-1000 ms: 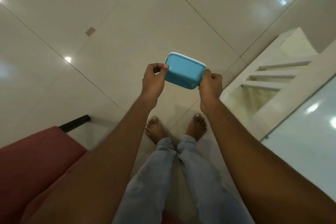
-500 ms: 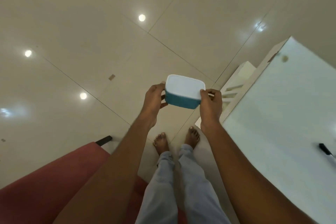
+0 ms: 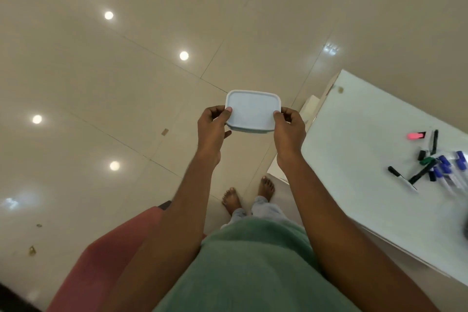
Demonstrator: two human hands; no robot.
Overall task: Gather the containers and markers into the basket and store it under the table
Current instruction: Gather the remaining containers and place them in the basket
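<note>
I hold a small rectangular container with a pale lid facing me, out in front over the floor. My left hand grips its left edge and my right hand grips its right edge. Only the lid shows; its teal body is hidden behind it. On the white table at the right lies a pile of markers, black, green and blue-capped, with a pink highlighter just beyond them. No basket is in view.
A red upholstered seat sits at the lower left behind my legs. Glossy beige floor tiles fill the left and far side. A white shelf structure stands under the table's near corner.
The container has tipped from showing its teal side to showing its lid flat on. My view has swung right and up, bringing the table top and markers into sight.
</note>
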